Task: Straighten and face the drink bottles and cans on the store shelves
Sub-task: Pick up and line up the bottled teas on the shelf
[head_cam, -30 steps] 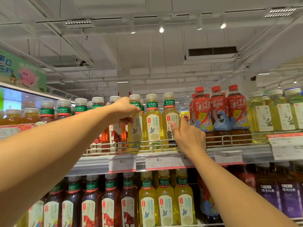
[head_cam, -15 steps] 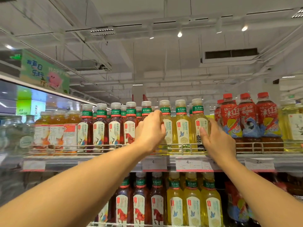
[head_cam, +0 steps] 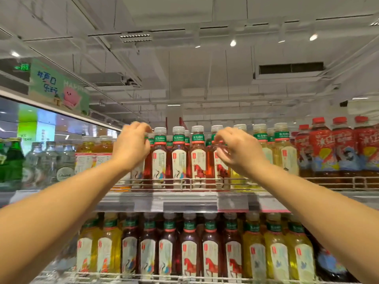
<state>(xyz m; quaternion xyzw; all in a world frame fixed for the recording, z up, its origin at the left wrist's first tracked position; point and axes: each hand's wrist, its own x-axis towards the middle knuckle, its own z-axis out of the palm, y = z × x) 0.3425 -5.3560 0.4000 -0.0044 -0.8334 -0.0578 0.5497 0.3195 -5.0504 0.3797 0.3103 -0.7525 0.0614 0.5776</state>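
Note:
Dark red tea bottles [head_cam: 178,160] with green neck bands stand in a row behind the top shelf's wire rail [head_cam: 190,182]. My left hand [head_cam: 131,149] is raised to the left end of this row, its fingers curled over the cap of a red tea bottle [head_cam: 137,175] that it mostly hides. My right hand [head_cam: 238,152] reaches the right end, fingers curled at the neck of a horse-label red tea bottle [head_cam: 220,171]. Yellow tea bottles [head_cam: 286,154] stand just right of it.
Red-capped iced tea bottles [head_cam: 322,154] fill the top shelf's right end; amber, clear and green bottles [head_cam: 12,160] fill the left. The lower shelf holds more yellow and red tea bottles [head_cam: 188,249]. Price tags [head_cam: 232,201] line the shelf edge.
Both hands moved left along the top shelf, from the yellow tea bottles to the red tea bottles, and rose to neck height. The view also shifted left.

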